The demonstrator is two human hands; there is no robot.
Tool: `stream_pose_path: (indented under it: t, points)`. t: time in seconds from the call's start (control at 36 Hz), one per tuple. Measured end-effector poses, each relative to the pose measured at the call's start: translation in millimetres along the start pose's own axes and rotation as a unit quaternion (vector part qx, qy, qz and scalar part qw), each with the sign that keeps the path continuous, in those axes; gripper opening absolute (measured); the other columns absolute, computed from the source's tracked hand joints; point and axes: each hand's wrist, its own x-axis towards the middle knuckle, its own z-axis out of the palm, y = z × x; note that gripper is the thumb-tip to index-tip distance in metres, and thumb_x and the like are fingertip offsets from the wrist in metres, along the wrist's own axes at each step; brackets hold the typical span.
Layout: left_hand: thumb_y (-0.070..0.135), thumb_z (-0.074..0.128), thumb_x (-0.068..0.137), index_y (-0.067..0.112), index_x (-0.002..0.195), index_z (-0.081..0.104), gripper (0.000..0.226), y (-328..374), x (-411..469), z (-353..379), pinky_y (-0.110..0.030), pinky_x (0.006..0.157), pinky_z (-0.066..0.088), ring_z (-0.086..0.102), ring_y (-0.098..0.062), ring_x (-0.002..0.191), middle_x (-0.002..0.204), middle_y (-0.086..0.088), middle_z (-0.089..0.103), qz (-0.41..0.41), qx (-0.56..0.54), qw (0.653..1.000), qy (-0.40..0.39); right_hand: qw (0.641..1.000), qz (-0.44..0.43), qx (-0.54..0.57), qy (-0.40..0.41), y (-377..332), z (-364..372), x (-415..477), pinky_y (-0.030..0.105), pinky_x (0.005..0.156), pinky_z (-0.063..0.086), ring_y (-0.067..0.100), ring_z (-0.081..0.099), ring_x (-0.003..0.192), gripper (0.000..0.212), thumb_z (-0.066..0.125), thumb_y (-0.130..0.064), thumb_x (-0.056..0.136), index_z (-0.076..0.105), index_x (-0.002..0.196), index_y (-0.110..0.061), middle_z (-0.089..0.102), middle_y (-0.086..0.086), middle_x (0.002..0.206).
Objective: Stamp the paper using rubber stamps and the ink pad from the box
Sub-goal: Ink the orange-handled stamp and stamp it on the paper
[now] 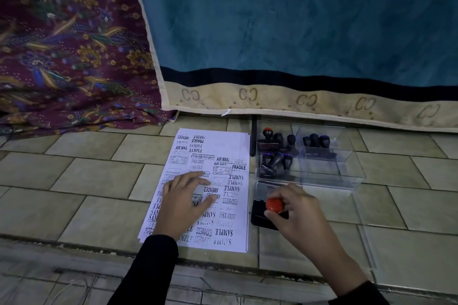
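Observation:
A white paper sheet (223, 153) covered with black stamp prints lies on the tiled floor. My left hand (183, 203) rests flat on it, fingers spread. To its right an open black ink pad (259, 213) sits with its lid up. My right hand (297, 215) grips a rubber stamp with a red knob (274, 205) and holds it down on the pad. Behind the pad a clear plastic box (322, 168) holds several dark-handled stamps (277, 153); one has a red top.
A blue, red and cream blanket (297, 32) hangs behind the box, its hem just above the floor. Purple floral cloth (69, 44) drapes at the left. The tiled floor (74, 181) extends left and right. A step edge runs below the paper.

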Motion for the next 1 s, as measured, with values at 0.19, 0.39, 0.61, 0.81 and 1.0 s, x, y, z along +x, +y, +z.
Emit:
stream_pose_path:
  t: [0.19,0.39,0.61,0.81,1.0]
  points:
    - [0.069,0.052,0.077,0.042,0.105,0.062,0.04,0,0,1,-0.038,0.113,0.019,0.032,0.002,0.129,0.134,0.024,0.046,0.005,-0.01,1.0,0.014,1.0,-0.001,-0.011,0.01,1,5,-2,0.015,0.076,0.052,0.004,0.06,0.082,0.026,0.08,-0.012,0.07,0.07,0.093,-0.018,0.061,-0.01,0.092]
    - [0.07,0.049,0.077,0.039,0.113,0.059,0.049,-1,1,2,-0.036,0.114,0.018,0.035,0.003,0.122,0.134,0.024,0.045,0.003,0.011,1.0,0.013,1.0,0.016,-0.018,-0.017,-4,-7,13,0.021,0.08,0.054,0.007,0.062,0.082,0.028,0.078,-0.018,0.074,0.069,0.099,-0.021,0.063,-0.008,0.094]
    - [0.069,0.051,0.077,0.038,0.113,0.06,0.049,1,2,0,-0.037,0.115,0.018,0.036,0.002,0.123,0.133,0.025,0.045,0.002,0.008,1.0,0.017,0.997,-0.029,0.04,0.064,-35,-6,95,0.033,0.083,0.056,0.018,0.065,0.085,0.033,0.076,-0.014,0.075,0.066,0.107,-0.014,0.066,0.005,0.1]
    - [0.069,0.052,0.076,0.039,0.114,0.059,0.049,1,1,0,-0.035,0.115,0.017,0.033,0.006,0.123,0.133,0.027,0.044,-0.004,0.004,1.0,0.018,0.999,-0.047,-0.021,0.0,-32,31,151,0.032,0.089,0.051,0.02,0.061,0.094,0.026,0.073,-0.017,0.079,0.066,0.104,-0.014,0.065,0.007,0.107]
    - [0.067,0.054,0.076,0.039,0.113,0.059,0.047,1,2,1,-0.036,0.114,0.018,0.031,0.009,0.121,0.133,0.028,0.045,-0.004,0.002,1.0,0.025,0.998,-0.044,-0.04,-0.023,-28,45,164,0.035,0.087,0.051,0.02,0.061,0.095,0.025,0.072,-0.016,0.079,0.067,0.103,-0.012,0.068,0.007,0.103]
